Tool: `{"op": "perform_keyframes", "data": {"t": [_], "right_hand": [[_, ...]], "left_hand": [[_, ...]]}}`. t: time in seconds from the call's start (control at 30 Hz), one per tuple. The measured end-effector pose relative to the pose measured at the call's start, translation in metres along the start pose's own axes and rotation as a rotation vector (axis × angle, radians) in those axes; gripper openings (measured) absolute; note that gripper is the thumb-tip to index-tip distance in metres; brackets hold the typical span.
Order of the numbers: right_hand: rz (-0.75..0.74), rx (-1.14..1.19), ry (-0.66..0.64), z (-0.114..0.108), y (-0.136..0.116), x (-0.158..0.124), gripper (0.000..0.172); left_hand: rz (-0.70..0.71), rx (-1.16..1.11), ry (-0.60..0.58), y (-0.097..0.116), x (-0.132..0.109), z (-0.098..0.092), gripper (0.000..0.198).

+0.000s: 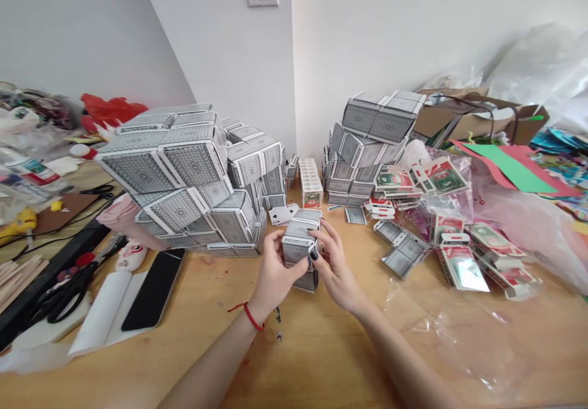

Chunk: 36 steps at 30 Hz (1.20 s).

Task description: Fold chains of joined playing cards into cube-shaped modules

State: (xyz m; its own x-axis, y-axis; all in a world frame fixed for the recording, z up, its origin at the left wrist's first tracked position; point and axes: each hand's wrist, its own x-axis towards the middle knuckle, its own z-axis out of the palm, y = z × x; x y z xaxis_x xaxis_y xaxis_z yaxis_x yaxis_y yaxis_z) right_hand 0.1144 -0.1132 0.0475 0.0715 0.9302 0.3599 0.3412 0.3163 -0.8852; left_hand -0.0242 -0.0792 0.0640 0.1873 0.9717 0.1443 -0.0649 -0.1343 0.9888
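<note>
Between my hands at the middle of the table is a small block made of grey-backed playing cards [299, 248]. My left hand [274, 269] grips its left side, with the thumb across the front. At its right edge, the fingers of my right hand [334, 268] are bent and pinch a corner where white card edges show. Just behind the block lie loose playing cards [281, 214] face up. A large stack of similar card blocks [184, 170] rises at the left, and another stack [367, 146] stands at the back right.
A row of card boxes [311, 182] stands behind. Red and green card boxes [463, 268], folded cards [405, 251] and clear plastic wrap [450, 335] lie at right. A phone [154, 289], black scissors [68, 292] and a yellow glue gun [21, 225] are at left.
</note>
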Motion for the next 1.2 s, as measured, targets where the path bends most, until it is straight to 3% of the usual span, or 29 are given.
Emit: {"op": "perform_keyframes", "data": {"t": [0.13,0.33,0.73,1.2], "right_hand": [[-0.006,-0.051,0.074,0.005,0.000,-0.001,0.035],[-0.064,-0.165,0.135,0.010,0.000,-0.002,0.035],[-0.064,-0.221,0.104,0.017,0.003,-0.008,0.042],[-0.094,-0.269,0.155,0.011,-0.001,-0.004,0.043]], "left_hand": [[0.129,0.189,0.036,0.004,-0.006,0.000,0.077],[0.276,0.530,0.009,0.004,-0.009,-0.003,0.058],[0.369,0.703,0.034,0.010,-0.011,0.002,0.054],[0.514,0.849,0.022,-0.002,-0.011,0.002,0.053]]}}
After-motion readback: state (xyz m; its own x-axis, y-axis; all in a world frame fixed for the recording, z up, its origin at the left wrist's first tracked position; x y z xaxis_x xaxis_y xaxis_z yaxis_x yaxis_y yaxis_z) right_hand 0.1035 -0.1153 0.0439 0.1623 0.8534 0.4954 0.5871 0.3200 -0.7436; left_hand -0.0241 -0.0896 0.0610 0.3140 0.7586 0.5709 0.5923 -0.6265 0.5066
